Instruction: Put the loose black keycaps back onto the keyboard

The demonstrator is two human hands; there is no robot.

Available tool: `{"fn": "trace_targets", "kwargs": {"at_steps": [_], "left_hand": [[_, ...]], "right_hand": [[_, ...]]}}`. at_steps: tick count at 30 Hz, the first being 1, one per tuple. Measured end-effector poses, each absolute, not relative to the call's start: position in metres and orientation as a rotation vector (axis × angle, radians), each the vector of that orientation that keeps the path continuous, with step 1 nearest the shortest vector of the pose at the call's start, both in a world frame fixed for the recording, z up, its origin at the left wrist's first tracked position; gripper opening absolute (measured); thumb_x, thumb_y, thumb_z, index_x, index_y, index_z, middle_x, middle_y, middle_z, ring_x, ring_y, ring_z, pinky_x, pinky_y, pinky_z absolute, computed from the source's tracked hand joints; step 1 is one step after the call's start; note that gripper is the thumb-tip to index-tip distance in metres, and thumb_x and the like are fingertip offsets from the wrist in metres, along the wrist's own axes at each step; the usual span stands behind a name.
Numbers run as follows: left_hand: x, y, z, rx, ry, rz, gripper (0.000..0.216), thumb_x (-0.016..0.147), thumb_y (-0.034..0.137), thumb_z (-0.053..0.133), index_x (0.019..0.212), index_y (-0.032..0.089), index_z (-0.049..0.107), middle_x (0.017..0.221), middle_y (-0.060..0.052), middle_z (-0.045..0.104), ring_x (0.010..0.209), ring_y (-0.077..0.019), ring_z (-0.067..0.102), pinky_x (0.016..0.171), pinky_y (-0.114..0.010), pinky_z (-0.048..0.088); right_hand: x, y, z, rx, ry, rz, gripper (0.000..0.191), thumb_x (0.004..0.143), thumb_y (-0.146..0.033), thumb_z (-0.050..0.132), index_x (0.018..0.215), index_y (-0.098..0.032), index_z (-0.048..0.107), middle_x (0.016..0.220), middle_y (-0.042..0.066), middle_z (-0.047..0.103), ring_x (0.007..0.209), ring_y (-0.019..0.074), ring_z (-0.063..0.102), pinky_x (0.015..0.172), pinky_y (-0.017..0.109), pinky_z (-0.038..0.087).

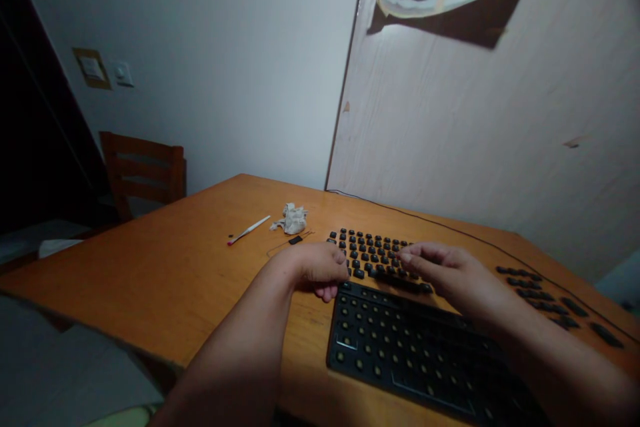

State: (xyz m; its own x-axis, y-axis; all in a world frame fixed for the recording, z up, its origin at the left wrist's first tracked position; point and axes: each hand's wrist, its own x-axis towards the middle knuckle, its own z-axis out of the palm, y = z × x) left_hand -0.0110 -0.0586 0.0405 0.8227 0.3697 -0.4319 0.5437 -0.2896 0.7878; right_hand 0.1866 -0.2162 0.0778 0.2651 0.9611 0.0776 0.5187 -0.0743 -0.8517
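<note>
A black keyboard (400, 347) lies on the wooden table, its keycaps off and rows of small pale key posts showing. Behind it, loose black keycaps (373, 248) are laid out in rows, with a long spacebar (403, 280) at their near side. My left hand (323, 268) rests with curled fingers at the keyboard's far left corner, beside the keycaps; anything inside it is hidden. Above the right part of the rows my right hand (443, 267) has thumb and forefinger brought together. What lies between those fingertips is too small to make out.
More loose keycaps (537, 293) lie at the right. Left of the hands are a white brush-like stick (250, 229), crumpled tissue (294, 219) and a small dark tool with wire (296, 239). A thin cable (425, 215) runs along the back; a chair (145, 167) stands beyond the table.
</note>
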Motion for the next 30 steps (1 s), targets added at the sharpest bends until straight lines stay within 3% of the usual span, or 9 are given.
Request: {"fn": "trace_targets", "kwargs": {"at_steps": [15,17,21,23,26,30], "left_hand": [[-0.016,-0.055,0.036,1.832,0.725,-0.164,0.01,0.074,0.027,0.058,0.076,0.017,0.058,0.056,0.001,0.062,0.046,-0.0098,0.057,0.045,-0.017,0.041],[-0.016,-0.055,0.036,1.831,0.745,-0.171,0.01,0.073,0.026,0.057,0.077,0.017,0.058,0.055,0.001,0.06,0.046,-0.0097,0.056,0.044,-0.017,0.041],[-0.018,-0.055,0.037,1.811,0.754,-0.173,0.009,0.072,0.024,0.057,0.077,0.017,0.058,0.055,0.002,0.06,0.044,-0.0092,0.054,0.043,-0.017,0.04],[-0.019,-0.055,0.037,1.799,0.766,-0.156,0.01,0.072,0.025,0.057,0.079,0.017,0.058,0.055,0.002,0.06,0.044,-0.0091,0.053,0.043,-0.017,0.04],[-0.02,-0.056,0.037,1.794,0.788,-0.138,0.013,0.071,0.026,0.058,0.081,0.017,0.059,0.055,0.002,0.06,0.044,-0.0091,0.053,0.043,-0.017,0.039],[-0.021,-0.055,0.035,1.794,0.792,-0.121,0.014,0.072,0.027,0.059,0.081,0.017,0.059,0.057,0.001,0.061,0.045,-0.0094,0.054,0.043,-0.018,0.038]], "right_hand": [[0.222,-0.271,0.102,-1.747,-1.248,0.285,0.045,0.086,-0.062,0.056,0.089,-0.02,0.068,0.072,0.003,0.06,0.063,0.0152,0.052,0.054,0.025,0.042],[0.227,-0.279,0.104,-1.757,-1.307,0.273,0.044,0.086,-0.062,0.057,0.094,-0.021,0.07,0.079,0.005,0.066,0.071,0.0183,0.059,0.061,0.027,0.048],[0.241,-0.304,0.096,-1.82,-1.5,0.238,0.045,0.084,-0.057,0.062,0.117,-0.027,0.068,0.113,0.009,0.07,0.101,0.0278,0.065,0.081,0.034,0.055],[0.249,-0.321,0.082,-1.877,-1.626,0.158,0.056,0.079,-0.055,0.069,0.13,-0.033,0.062,0.129,0.007,0.064,0.114,0.0317,0.061,0.091,0.04,0.054],[0.256,-0.343,0.056,-1.926,-1.89,0.083,0.085,0.067,-0.053,0.081,0.144,-0.038,0.048,0.146,0.006,0.051,0.13,0.0395,0.049,0.107,0.052,0.043],[0.253,-0.356,0.035,-1.901,-2.093,0.159,0.106,0.061,-0.054,0.084,0.152,-0.04,0.03,0.155,0.002,0.038,0.138,0.0411,0.038,0.114,0.053,0.035]]}}
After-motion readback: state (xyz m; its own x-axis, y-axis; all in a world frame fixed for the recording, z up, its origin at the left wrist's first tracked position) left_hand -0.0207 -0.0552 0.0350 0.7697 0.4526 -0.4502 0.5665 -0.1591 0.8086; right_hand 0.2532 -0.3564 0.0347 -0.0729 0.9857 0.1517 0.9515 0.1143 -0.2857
